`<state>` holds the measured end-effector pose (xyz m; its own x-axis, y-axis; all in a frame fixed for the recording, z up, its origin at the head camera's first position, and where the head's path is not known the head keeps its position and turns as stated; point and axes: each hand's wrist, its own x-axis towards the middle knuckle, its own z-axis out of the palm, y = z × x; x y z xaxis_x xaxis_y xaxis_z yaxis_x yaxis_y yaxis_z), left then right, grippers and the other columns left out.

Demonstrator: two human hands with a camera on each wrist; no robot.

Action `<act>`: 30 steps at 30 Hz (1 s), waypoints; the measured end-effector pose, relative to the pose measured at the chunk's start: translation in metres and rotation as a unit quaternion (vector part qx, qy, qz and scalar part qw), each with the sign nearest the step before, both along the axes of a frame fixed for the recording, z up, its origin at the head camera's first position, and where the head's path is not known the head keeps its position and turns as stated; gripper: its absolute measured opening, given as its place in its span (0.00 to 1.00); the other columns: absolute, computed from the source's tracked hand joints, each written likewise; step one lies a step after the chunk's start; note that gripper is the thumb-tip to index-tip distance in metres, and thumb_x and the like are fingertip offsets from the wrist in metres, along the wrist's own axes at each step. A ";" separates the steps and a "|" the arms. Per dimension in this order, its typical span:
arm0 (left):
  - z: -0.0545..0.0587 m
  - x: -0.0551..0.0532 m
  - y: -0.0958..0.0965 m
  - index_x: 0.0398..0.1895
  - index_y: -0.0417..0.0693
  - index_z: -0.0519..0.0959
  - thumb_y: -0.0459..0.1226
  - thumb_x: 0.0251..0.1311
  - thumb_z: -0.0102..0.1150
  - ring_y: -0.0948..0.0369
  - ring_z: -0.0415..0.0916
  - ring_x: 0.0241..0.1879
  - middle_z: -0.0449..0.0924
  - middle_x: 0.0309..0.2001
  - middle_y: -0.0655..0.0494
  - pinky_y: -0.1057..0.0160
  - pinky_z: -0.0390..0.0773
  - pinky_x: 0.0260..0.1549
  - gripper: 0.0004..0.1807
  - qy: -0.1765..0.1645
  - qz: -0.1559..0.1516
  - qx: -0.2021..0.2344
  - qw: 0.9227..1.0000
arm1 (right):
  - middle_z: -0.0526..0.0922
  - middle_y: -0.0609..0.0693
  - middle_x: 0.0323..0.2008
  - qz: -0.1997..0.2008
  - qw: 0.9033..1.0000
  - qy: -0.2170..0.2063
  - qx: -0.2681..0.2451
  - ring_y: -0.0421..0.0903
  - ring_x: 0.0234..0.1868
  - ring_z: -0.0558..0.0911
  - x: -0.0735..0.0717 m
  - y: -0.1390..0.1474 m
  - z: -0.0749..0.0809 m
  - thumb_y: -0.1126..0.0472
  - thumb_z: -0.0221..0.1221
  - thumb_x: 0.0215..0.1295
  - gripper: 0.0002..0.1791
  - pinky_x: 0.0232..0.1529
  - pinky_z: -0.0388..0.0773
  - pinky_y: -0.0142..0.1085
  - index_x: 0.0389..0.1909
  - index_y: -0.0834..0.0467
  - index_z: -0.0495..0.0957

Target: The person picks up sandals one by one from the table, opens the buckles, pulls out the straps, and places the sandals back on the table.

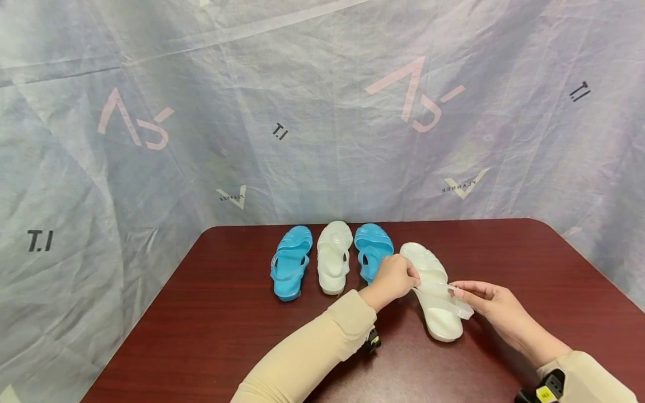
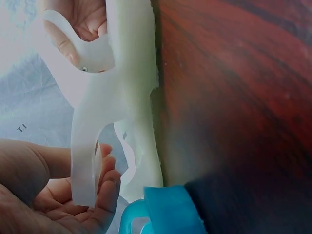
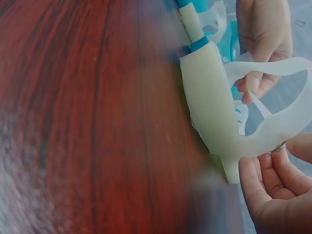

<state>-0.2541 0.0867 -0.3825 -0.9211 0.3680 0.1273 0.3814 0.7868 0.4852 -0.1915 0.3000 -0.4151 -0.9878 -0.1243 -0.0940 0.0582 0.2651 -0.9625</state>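
Note:
A white jelly sandal [image 1: 443, 326] lies on the table, toe pointing away from me. My left hand [image 1: 395, 276] pinches a free end of its translucent strap [image 2: 84, 170] at the sandal's left side. On the other side, my right hand [image 1: 501, 312] holds the strap between thumb and fingers, by a small metal buckle [image 3: 276, 148]. In the right wrist view the strap loops up above the sole [image 3: 207, 97]. A blue sandal [image 1: 372, 240] stands just beyond my left hand, which partly covers its heel.
Left of the hands lie another white sandal [image 1: 333, 257] and another blue sandal [image 1: 291, 263], in a row near the back of the dark red table [image 1: 211, 336]. A grey printed cloth [image 1: 322, 112] hangs behind the table's far edge.

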 end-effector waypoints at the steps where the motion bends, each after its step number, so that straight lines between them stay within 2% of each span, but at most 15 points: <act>1: 0.000 0.000 0.000 0.24 0.56 0.88 0.40 0.54 0.71 0.66 0.79 0.37 0.84 0.27 0.67 0.78 0.73 0.35 0.04 0.000 0.000 0.001 1.000 | 0.84 0.34 0.44 0.000 1.000 0.001 -0.002 0.29 0.44 0.80 0.000 0.000 0.000 0.53 0.58 0.69 0.24 0.43 0.78 0.26 0.58 0.67 0.75; 6: -0.002 0.000 -0.002 0.24 0.56 0.88 0.41 0.55 0.70 0.66 0.79 0.41 0.84 0.27 0.68 0.74 0.74 0.45 0.04 -0.007 -0.008 -0.004 1.000 | 0.84 0.34 0.43 0.007 1.000 0.010 -0.018 0.30 0.43 0.80 0.001 0.001 -0.001 0.56 0.57 0.70 0.21 0.43 0.78 0.25 0.56 0.65 0.77; 10: -0.002 -0.001 -0.001 0.31 0.57 0.89 0.41 0.59 0.66 0.68 0.79 0.40 0.85 0.29 0.68 0.66 0.70 0.59 0.04 -0.027 -0.038 0.012 0.999 | 0.85 0.34 0.42 -0.004 1.000 0.013 -0.014 0.28 0.43 0.80 0.002 0.000 -0.001 0.56 0.58 0.70 0.21 0.42 0.78 0.24 0.57 0.65 0.77; 13: 0.000 0.000 0.002 0.38 0.55 0.88 0.40 0.61 0.64 0.71 0.79 0.38 0.87 0.34 0.67 0.69 0.72 0.54 0.06 -0.046 -0.068 0.037 0.996 | 0.84 0.33 0.42 -0.016 0.999 0.020 0.021 0.25 0.44 0.78 0.001 -0.004 0.000 0.53 0.59 0.68 0.24 0.42 0.76 0.24 0.57 0.66 0.76; 17: 0.001 0.003 0.011 0.43 0.53 0.87 0.40 0.61 0.64 0.74 0.78 0.37 0.87 0.39 0.66 0.80 0.74 0.34 0.09 -0.061 -0.104 0.051 0.991 | 0.84 0.33 0.42 -0.024 0.998 0.025 0.054 0.23 0.44 0.76 0.000 -0.010 0.002 0.51 0.60 0.67 0.26 0.43 0.74 0.23 0.57 0.66 0.77; 19: 0.001 0.005 0.015 0.43 0.53 0.87 0.41 0.61 0.64 0.75 0.78 0.36 0.87 0.39 0.66 0.82 0.72 0.32 0.09 -0.062 -0.113 0.049 0.991 | 0.84 0.34 0.43 -0.023 0.998 0.026 0.054 0.22 0.45 0.75 0.001 -0.011 0.003 0.51 0.60 0.68 0.25 0.44 0.74 0.23 0.57 0.67 0.77; 25: -0.002 0.006 0.024 0.40 0.54 0.88 0.43 0.60 0.66 0.76 0.77 0.33 0.87 0.36 0.68 0.82 0.72 0.29 0.08 -0.066 -0.111 0.042 0.991 | 0.84 0.34 0.44 -0.026 0.998 0.030 0.058 0.22 0.45 0.75 0.001 -0.011 0.003 0.50 0.60 0.67 0.26 0.44 0.73 0.22 0.58 0.66 0.77; 30: -0.004 0.005 0.026 0.38 0.55 0.88 0.44 0.58 0.67 0.75 0.76 0.33 0.86 0.35 0.68 0.81 0.71 0.28 0.07 -0.067 -0.096 0.039 0.992 | 0.84 0.35 0.45 -0.031 0.997 0.021 0.065 0.21 0.45 0.74 0.002 -0.011 0.004 0.49 0.60 0.67 0.27 0.44 0.73 0.23 0.58 0.65 0.76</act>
